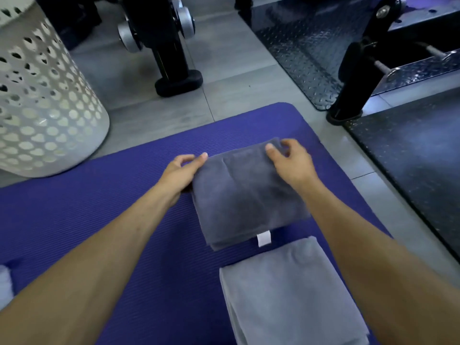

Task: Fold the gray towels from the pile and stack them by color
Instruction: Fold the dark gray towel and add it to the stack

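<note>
A folded dark towel lies on the purple mat, toward the mat's far edge and right of its middle, with a white tag sticking out from its near edge. The left hand is at the towel's far left corner: thumb and forefinger are curled and pinch the left edge there, the forefinger tip lying on top of the cloth. The right hand is at the far right corner, fingers curled down over the far edge and thumb on the top face, gripping the cloth; how deep the fingertips go under the fold cannot be told, as the hand is blurred. Just nearer than the dark towel, apart from it by a thin strip of mat, a folded light towel lies by the mat's right edge and runs out of view at the bottom. A scrap of pale cloth shows at the left border of the view. Bare mat spreads to the left of both towels, under the left forearm. Beyond the mat's far edge is grey floor. A white perforated basket stands at the mat's far left corner. Black gym equipment stands on the floor farther off, and a black frame post rises near the mat's far right corner.
</note>
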The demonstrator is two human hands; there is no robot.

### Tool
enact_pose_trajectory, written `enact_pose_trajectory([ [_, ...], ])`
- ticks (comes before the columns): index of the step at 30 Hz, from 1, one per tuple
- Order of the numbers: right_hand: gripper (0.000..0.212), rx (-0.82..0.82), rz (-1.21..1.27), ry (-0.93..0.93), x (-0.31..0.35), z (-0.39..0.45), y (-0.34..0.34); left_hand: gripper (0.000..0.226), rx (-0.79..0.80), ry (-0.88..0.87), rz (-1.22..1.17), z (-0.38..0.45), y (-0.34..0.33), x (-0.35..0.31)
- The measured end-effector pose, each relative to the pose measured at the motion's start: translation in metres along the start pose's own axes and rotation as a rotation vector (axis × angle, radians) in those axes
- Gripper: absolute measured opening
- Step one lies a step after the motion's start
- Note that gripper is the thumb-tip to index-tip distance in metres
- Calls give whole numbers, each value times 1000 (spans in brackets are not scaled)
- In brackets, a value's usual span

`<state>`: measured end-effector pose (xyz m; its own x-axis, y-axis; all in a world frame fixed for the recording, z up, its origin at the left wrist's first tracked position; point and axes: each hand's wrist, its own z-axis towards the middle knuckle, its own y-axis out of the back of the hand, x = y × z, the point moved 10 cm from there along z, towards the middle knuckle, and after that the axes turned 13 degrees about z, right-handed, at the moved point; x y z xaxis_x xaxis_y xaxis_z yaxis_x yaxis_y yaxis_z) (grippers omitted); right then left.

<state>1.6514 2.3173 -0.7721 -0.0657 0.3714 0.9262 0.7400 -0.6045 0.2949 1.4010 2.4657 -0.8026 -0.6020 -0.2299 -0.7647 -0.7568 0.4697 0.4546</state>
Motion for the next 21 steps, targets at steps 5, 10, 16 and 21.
enact_pose_trajectory([
  [5,49,107,-117,-38,-47,-12,-9,66,-45,-51,155,-4,-5,20],
  [10,42,34,-84,145,-17,-14,12,55,-118,-254,185,-22,6,-9],
  [16,46,78,-169,99,-16,4,-3,75,-156,-85,205,3,1,-2],
  [21,48,106,-254,92,-40,5,-5,65,-237,-105,288,2,1,14],
])
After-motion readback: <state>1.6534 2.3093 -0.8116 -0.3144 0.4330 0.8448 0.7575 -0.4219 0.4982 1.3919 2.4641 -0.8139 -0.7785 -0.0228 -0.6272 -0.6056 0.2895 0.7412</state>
